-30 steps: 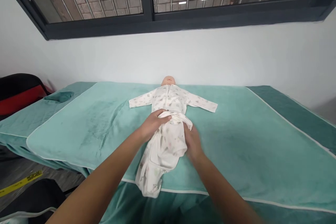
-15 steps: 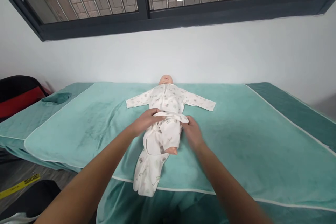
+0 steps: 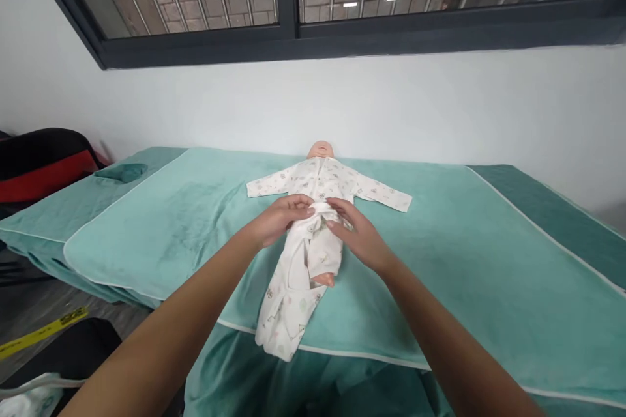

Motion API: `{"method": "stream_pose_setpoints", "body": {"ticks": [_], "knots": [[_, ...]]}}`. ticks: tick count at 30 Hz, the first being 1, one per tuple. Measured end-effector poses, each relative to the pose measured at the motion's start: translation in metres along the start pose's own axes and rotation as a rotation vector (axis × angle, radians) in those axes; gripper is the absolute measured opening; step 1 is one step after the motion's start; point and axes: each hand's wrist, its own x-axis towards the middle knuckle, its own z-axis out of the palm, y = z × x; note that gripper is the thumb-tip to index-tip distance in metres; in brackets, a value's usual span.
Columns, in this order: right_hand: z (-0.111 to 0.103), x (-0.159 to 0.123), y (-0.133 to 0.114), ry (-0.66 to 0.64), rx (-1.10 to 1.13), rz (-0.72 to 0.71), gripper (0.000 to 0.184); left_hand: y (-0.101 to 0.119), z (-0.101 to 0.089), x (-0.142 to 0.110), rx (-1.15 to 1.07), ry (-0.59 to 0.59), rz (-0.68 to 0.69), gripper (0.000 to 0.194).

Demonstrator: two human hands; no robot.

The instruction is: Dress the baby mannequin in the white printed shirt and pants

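Right hand (image 3: 358, 234): now arching over the waist of the trousers (image 3: 293, 313), no longer clasping the side edge; cannot tell whether it is gripping
Left hand (image 3: 280, 220): pinching the bunched waistband (image 3: 323, 209)
Doll (image 3: 320, 177): lying on a green blanket (image 3: 469, 273), one foot (image 3: 325, 279) showing, the other hiding from sight
Window (image 3: 288, 47): running above the white wall (image 3: 313, 104), cut off at top

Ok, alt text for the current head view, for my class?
A baby doll in a printed white top lies on its back on a turquoise blanket, a person's left hand and right hand at the waist of its printed white trousers. One bare foot shows; behind is a dark-framed window.
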Motion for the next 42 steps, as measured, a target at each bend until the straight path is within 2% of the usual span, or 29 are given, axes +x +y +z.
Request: {"method": "stream_pose_setpoints", "body": {"ticks": [3,5,8,11,12,14,16,18,20,22,25,29,31,34,36,38,40,42], "knots": [[-0.003,0.016,-0.024,-0.125,-0.080,0.124,0.028,0.003,0.009,0.005,-0.011,0.021,0.059,0.028],[-0.006,0.027,-0.028,-0.169,-0.047,0.164,0.024,0.004,0.007,0.005,-0.026,0.066,0.060,0.027],[-0.014,0.037,-0.017,-0.171,0.129,0.221,0.025,0.000,-0.004,-0.003,0.018,0.039,-0.030,0.028],[-0.017,0.040,0.001,-0.107,0.419,0.287,0.031,-0.008,-0.015,-0.012,0.147,-0.108,-0.123,0.027],[-0.017,0.039,0.006,-0.090,0.518,0.299,0.032,-0.011,-0.017,-0.014,0.161,-0.133,-0.129,0.026],[-0.015,0.038,0.011,-0.064,0.636,0.313,0.033,-0.016,-0.017,-0.012,0.107,-0.102,-0.091,0.027],[-0.012,0.037,0.009,-0.105,0.603,0.317,0.029,-0.019,-0.014,-0.005,-0.013,0.014,0.002,0.029],[-0.010,0.036,0.001,-0.241,0.457,0.306,0.025,-0.022,-0.010,0.006,-0.127,0.144,0.099,0.030],[-0.008,0.037,-0.007,-0.400,0.280,0.292,0.031,-0.025,-0.005,0.017,-0.198,0.250,0.153,0.031],[-0.007,0.037,-0.012,-0.480,0.145,0.296,0.038,-0.029,-0.002,0.023,-0.239,0.306,0.154,0.032],[-0.006,0.040,-0.010,-0.389,0.183,0.345,0.036,-0.034,-0.001,0.020,-0.246,0.254,0.087,0.033],[-0.007,0.043,0.002,-0.203,0.558,0.398,0.035,-0.035,-0.005,0.003,-0.100,0.020,-0.095,0.037],[-0.007,0.044,0.005,-0.159,0.645,0.415,0.035,-0.034,-0.005,-0.002,-0.098,-0.013,-0.151,0.039],[-0.006,0.043,0.003,-0.226,0.641,0.405,0.041,-0.033,-0.002,0.003,-0.248,0.100,-0.065,0.041],[-0.008,0.041,-0.002,-0.364,0.562,0.397,0.046,-0.032,0.001,0.009,-0.334,0.152,0.021,0.042],[-0.010,0.039,-0.006,-0.490,0.451,0.412,0.047,-0.030,0.004,0.014,-0.345,0.169,0.050,0.043],[-0.011,0.038,-0.008,-0.513,0.379,0.432,0.044,-0.029,0.006,0.015,-0.310,0.181,0.037,0.043],[-0.010,0.038,-0.007,-0.445,0.406,0.430,0.040,-0.029,0.004,0.014,-0.249,0.175,0.001,0.045]]}}
